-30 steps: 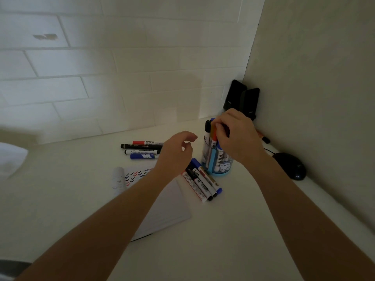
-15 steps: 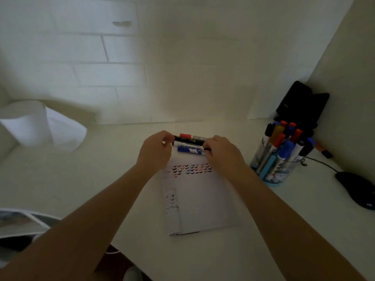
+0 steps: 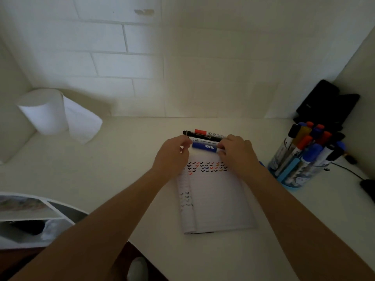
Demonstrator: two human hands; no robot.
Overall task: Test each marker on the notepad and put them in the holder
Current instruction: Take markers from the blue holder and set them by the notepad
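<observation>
A white notepad (image 3: 215, 201) lies on the desk, with rows of coloured check marks near its top. Just beyond its far edge lie several markers side by side: a blue one (image 3: 204, 147) nearest, a white one, a black one (image 3: 199, 134) and a red-capped one (image 3: 200, 131). My left hand (image 3: 172, 155) pinches the left end of the blue marker. My right hand (image 3: 237, 153) grips its right end. A clear holder (image 3: 292, 175) with a blue base stands at the right, full of markers.
A paper towel roll (image 3: 46, 112) stands at the back left. Black objects (image 3: 326, 104) lean in the right corner, and a black mouse (image 3: 368, 188) with a cable lies at the far right. A tiled wall rises behind the desk. Papers sit at the lower left.
My right hand left the holder and both hands moved to the row of markers beyond the notepad. They now hold the blue marker at its two ends. The camera swung left.
</observation>
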